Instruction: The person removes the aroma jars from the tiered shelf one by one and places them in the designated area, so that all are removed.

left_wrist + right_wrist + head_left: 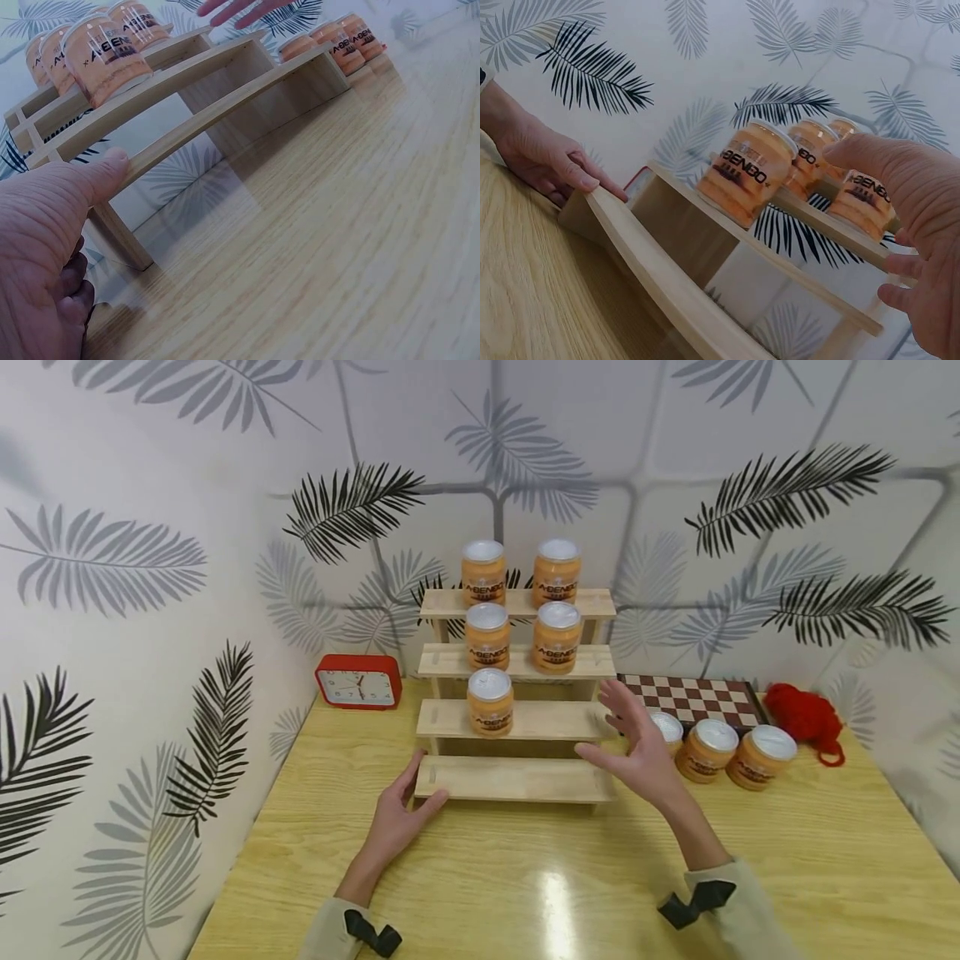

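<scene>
A stepped wooden display rack (517, 778) stands on the table, with two orange cans on each of its top two tiers. One more orange can (491, 703) sits at the left of the third tier; the lowest tier is bare. My left hand (400, 817) holds the left end of the lowest tier, its thumb (109, 171) on the front edge and fingers round the side. Raised near the rack's right end, my right hand (637, 752) has its thumb and fingers spread, with nothing held. In the right wrist view it hovers close to the cans (746, 176).
To the right of the rack, three more orange cans (707, 758) stand in a row. Behind them are a checkered board (693, 697) and a red bundle of yarn (804, 720). A red clock (360, 682) stands at the left, near the patterned wall (225, 485).
</scene>
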Demonstrator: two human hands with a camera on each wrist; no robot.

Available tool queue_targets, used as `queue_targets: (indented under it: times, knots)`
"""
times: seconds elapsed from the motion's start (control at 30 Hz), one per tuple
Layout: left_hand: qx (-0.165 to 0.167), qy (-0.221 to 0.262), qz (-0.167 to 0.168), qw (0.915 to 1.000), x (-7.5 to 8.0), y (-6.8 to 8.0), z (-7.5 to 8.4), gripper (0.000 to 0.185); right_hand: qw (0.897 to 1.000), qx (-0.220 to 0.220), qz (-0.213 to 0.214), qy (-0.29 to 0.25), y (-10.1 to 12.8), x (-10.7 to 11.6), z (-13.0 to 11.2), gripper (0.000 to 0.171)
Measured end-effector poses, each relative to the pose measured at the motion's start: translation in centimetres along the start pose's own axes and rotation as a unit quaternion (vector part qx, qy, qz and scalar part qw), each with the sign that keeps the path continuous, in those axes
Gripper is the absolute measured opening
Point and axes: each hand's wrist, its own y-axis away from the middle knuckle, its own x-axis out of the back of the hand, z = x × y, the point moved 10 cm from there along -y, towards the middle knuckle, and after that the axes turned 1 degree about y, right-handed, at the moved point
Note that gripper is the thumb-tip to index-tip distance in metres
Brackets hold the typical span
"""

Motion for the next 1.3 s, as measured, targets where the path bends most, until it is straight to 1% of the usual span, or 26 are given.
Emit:
queue_targets:
  times: [0.2, 0.43, 0.7, 0.9, 1.0, 1.3]
  knots:
    - [0.002, -0.003, 0.001, 1.0, 0.0, 0.1, 0.4, 0.087, 0.999, 0.0, -0.026, -0.028, -2.0, -3.3, -0.3, 0.097]
    - [0.005, -0.009, -0.001, 0.9999, 0.0, 0.1, 0.2, 0.086, 0.999, 0.008, -0.043, -0.026, -2.8, -5.7, -0.4, 0.098]
    - [0.005, -0.002, -0.002, 1.0, 0.1, 0.1, 0.3, 0.086, 0.998, -0.011, -0.057, -0.006, -4.1, -7.3, 0.1, 0.092]
    - [0.01, -0.002, 0.001, 0.9999, 0.1, 0.2, 0.1, 0.086, 0.997, -0.027, -0.07, -0.011, -4.9, -8.6, 0.4, 0.097]
    - [0.012, -0.001, 0.003, 0.9999, 0.2, 0.3, 0.0, 0.086, 0.997, -0.027, -0.07, -0.002, -5.1, -9.2, 0.6, 0.098]
    - [0.014, -0.002, 0.002, 0.9999, 0.0, 0.2, 0.0, 0.086, 0.996, -0.024, -0.08, 0.018, -6.2, -10.6, 0.3, 0.091]
